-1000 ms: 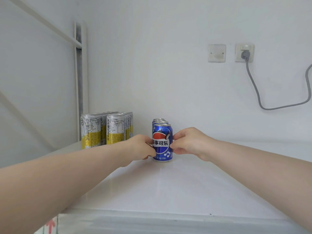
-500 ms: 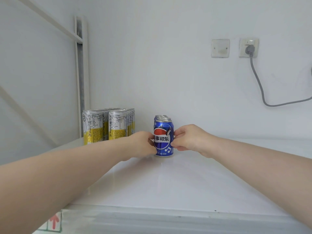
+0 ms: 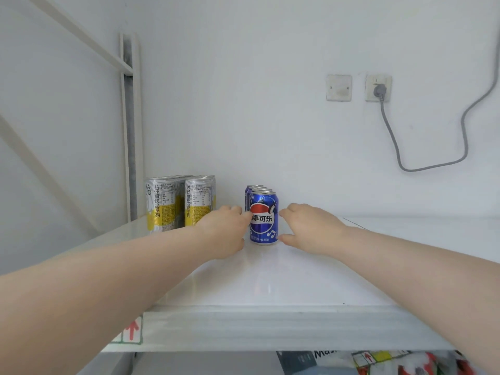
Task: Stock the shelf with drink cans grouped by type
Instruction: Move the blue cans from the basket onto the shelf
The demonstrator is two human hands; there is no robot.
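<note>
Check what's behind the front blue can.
A row of more blue cans stands directly behind the front blue can; only their tops and left edges show. Their bodies and exact count are hidden.

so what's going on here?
A person is stocking a white shelf. Both hands flank the front blue can, upright at the head of a single-file row of blue cans: the left hand touches its side, the right hand sits close beside it. Silver-and-yellow cans stand grouped to the left.
</note>
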